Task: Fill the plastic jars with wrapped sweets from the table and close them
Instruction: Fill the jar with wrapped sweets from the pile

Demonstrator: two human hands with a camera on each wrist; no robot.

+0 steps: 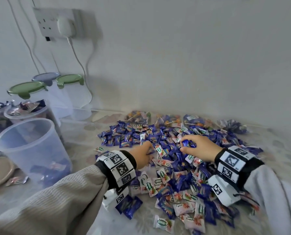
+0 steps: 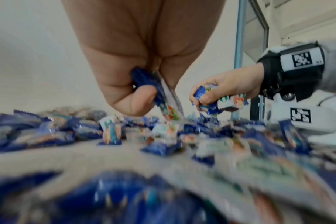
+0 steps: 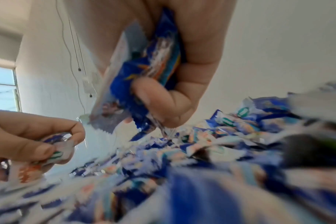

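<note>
Head view puts us over a wide heap of blue and white wrapped sweets (image 1: pixel 175 160) spread across the pale patterned table (image 1: pixel 83 150), and both hands are down in it. Our left hand (image 1: pixel 143 156) has fingers and thumb curled round a few wrappers, blue and white ones poking out in the left wrist view (image 2: pixel 163 97). Our right hand (image 1: pixel 199 147) is bunched just the same, thumb pressed on a blue wrapper with more sweets packed behind it (image 3: pixel 153 72). Hands sit near each other, not touching. Off to the left stands the open clear plastic jar (image 1: pixel 31 150) with only a few sweets at the bottom, well apart from the heap. Behind it, a fuller open jar (image 1: pixel 26 114) and lidded jars with green lids (image 1: pixel 69 80) by the wall
</note>
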